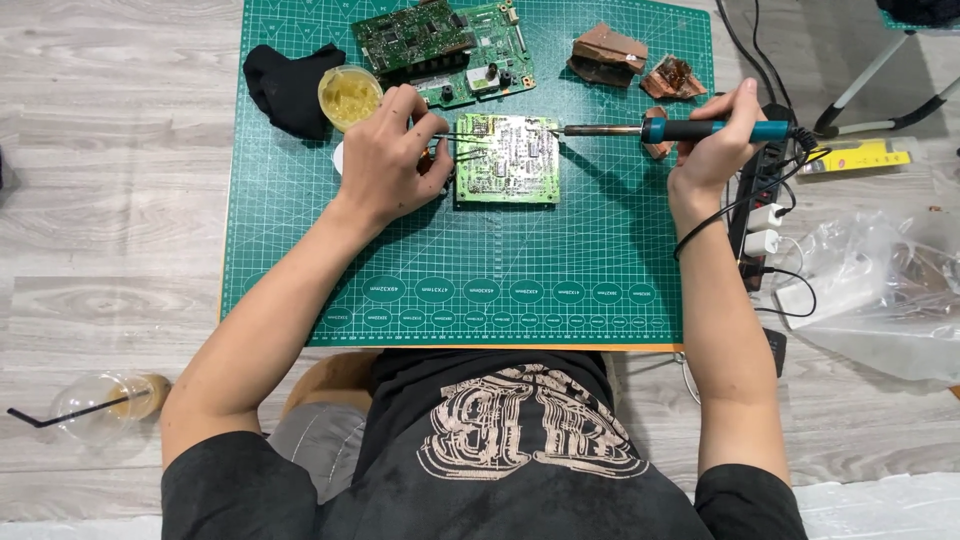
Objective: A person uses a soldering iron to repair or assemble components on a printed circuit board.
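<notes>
Soldering iron point(680, 129): one, gripped in the closed right hand point(715, 150), long axis level across the mat, tip pointed left at the small green circuit board point(508, 158). Tweezers point(455, 145): one pair, pinched in the closed left hand point(385, 165), points laid rightward on that board. Circuit boards counted: two, the larger point(445, 45) behind. Cutting mat point(560, 260): one.

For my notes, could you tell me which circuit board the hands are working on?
The light-green circuit board between the hands; the darker circuit boards lie untouched at the mat's far edge.
</notes>
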